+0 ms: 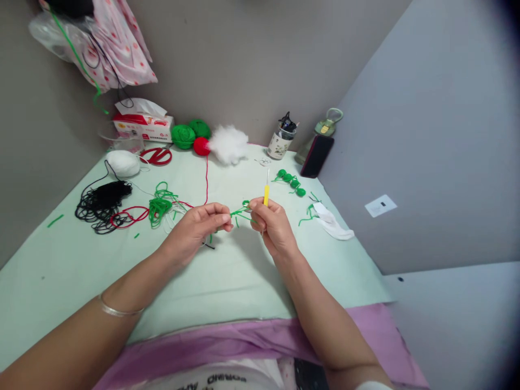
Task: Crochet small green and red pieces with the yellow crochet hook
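Note:
Green yarn (239, 212) stretches in the air between my two hands, above the middle of the table. My left hand (205, 222) pinches one end of it between thumb and fingers. My right hand (271, 222) is closed around a crochet hook (266, 194) with a yellow handle, its thin metal shaft pointing up and away from me. Some of the green yarn also passes at the right fingers; how they grip it is hidden. Beyond my right hand lies a row of small green balls (291, 181). A loose green yarn tangle (160, 208) lies to the left of my left hand.
At the back stand a tissue box (144, 127), green yarn balls (183, 136), a red ball (201, 146), white stuffing (229, 145), a pen jar (280, 142), a bottle and a phone (317, 156). Red scissors (156, 156) and black yarn (103, 203) lie left, white fabric (333, 222) right.

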Motion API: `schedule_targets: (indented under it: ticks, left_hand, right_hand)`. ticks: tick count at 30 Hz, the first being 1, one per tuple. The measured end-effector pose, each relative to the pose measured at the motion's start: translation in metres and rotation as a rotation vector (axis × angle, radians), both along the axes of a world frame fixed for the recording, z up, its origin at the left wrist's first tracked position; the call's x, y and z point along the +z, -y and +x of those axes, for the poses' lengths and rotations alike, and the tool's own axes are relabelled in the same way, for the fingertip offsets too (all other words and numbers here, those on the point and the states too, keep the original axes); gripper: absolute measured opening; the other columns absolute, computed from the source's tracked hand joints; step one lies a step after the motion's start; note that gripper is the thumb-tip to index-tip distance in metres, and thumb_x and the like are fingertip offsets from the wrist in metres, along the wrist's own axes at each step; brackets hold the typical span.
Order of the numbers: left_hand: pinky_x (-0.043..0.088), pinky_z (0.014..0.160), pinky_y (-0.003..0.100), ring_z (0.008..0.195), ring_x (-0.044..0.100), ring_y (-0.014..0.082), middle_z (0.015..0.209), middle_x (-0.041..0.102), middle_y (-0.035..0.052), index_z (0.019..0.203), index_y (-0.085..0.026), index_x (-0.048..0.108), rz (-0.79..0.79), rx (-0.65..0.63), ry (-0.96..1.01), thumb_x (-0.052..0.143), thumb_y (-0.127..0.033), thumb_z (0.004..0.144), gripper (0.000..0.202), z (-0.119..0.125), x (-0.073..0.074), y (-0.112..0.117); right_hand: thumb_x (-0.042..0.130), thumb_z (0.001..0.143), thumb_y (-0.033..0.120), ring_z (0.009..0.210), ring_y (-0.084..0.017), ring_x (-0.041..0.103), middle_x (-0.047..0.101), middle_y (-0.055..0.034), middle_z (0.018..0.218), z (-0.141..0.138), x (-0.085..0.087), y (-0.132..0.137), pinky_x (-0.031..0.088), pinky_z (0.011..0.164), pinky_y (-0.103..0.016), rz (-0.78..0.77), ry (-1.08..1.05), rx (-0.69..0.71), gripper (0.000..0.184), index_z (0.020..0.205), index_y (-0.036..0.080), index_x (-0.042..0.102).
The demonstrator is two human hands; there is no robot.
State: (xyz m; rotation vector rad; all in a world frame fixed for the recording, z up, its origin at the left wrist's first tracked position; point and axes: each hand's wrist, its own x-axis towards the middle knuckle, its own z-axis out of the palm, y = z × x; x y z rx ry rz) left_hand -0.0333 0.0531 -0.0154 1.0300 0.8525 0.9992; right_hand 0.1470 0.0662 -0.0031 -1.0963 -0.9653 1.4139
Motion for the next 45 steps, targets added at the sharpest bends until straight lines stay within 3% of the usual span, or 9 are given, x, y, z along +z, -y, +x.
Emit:
schedule_targets:
  ticks: [4, 8, 13, 18, 23, 29, 35, 45]
  left_hand:
    - [0.046, 0.075, 0.026, 0.075, 0.063, 0.0132, 0.077, 0.067, -0.001, 0.085, -0.019, 0.07, -0.031, -0.023, 0.023, 0.077, -0.033, 0.082, 0.016, -0.001, 0.0, 0.0]
    - [0.045, 0.078, 0.025, 0.078, 0.063, 0.0124, 0.079, 0.067, -0.0018, 0.087, -0.02, 0.071, -0.016, 0.003, 0.017, 0.077, -0.032, 0.082, 0.015, -0.002, -0.003, 0.0]
    - [0.044, 0.078, 0.025, 0.078, 0.061, 0.0121, 0.079, 0.066, -0.0018, 0.086, -0.02, 0.071, 0.01, 0.022, -0.006, 0.075, -0.031, 0.083, 0.013, 0.0, -0.004, -0.001]
    - [0.042, 0.078, 0.026, 0.078, 0.06, 0.0125, 0.077, 0.066, -0.0026, 0.086, -0.021, 0.07, 0.048, 0.022, -0.046, 0.073, -0.032, 0.084, 0.012, 0.001, -0.004, -0.001]
    - [0.041, 0.075, 0.028, 0.077, 0.06, 0.0143, 0.077, 0.066, -0.0023, 0.087, -0.022, 0.07, 0.092, 0.008, -0.107, 0.072, -0.034, 0.085, 0.012, 0.0, -0.005, 0.0]
    - [0.04, 0.073, 0.028, 0.077, 0.057, 0.0142, 0.077, 0.066, -0.0024, 0.087, -0.021, 0.068, 0.146, 0.011, -0.182, 0.071, -0.034, 0.086, 0.013, 0.0, -0.004, -0.001]
    - [0.04, 0.073, 0.027, 0.077, 0.057, 0.0141, 0.078, 0.065, -0.0026, 0.089, -0.021, 0.067, 0.167, 0.032, -0.234, 0.069, -0.037, 0.088, 0.016, -0.001, -0.005, 0.001]
    - [0.041, 0.072, 0.028, 0.075, 0.06, 0.0161, 0.078, 0.067, -0.0014, 0.087, -0.021, 0.067, 0.203, 0.014, -0.282, 0.068, -0.036, 0.087, 0.015, 0.0, -0.004, 0.002]
  right_hand:
    - [0.076, 0.073, 0.037, 0.044, -0.006, 0.022, 0.034, 0.0115, 0.041, 0.004, 0.001, 0.0, 0.017, 0.047, -0.025, 0.023, 0.016, 0.039, 0.022, 0.072, 0.018, 0.065]
    - [0.066, 0.087, 0.049, 0.046, -0.008, 0.026, 0.035, 0.0102, 0.043, 0.008, 0.002, 0.004, 0.022, 0.05, -0.026, 0.184, 0.161, 0.094, 0.032, 0.086, 0.018, 0.073]
    - [0.076, 0.081, 0.045, 0.048, -0.007, 0.031, 0.038, 0.0097, 0.05, 0.004, 0.005, 0.01, 0.022, 0.049, -0.026, 0.159, 0.303, 0.214, 0.029, 0.094, 0.019, 0.073]
    - [0.066, 0.089, 0.043, 0.047, -0.007, 0.029, 0.036, 0.0098, 0.046, 0.004, 0.001, 0.007, 0.022, 0.051, -0.026, 0.167, 0.257, 0.195, 0.026, 0.093, 0.018, 0.074]
    - [0.072, 0.081, 0.04, 0.045, -0.007, 0.023, 0.031, 0.0123, 0.043, 0.008, -0.003, -0.001, 0.017, 0.05, -0.027, 0.042, 0.139, 0.154, 0.027, 0.095, 0.017, 0.073]
    - [0.078, 0.075, 0.044, 0.046, -0.007, 0.027, 0.037, 0.0101, 0.043, 0.006, -0.003, 0.0, 0.017, 0.05, -0.027, 0.036, 0.191, 0.268, 0.028, 0.081, 0.017, 0.074]
    - [0.081, 0.071, 0.045, 0.047, -0.006, 0.031, 0.046, 0.0076, 0.053, 0.008, -0.005, 0.0, 0.02, 0.048, -0.026, 0.043, 0.279, 0.259, 0.03, 0.082, 0.018, 0.073]
    - [0.072, 0.076, 0.038, 0.051, -0.008, 0.032, 0.045, 0.0077, 0.058, 0.0, -0.002, 0.007, 0.026, 0.05, -0.026, 0.105, 0.376, 0.194, 0.021, 0.075, 0.019, 0.064]
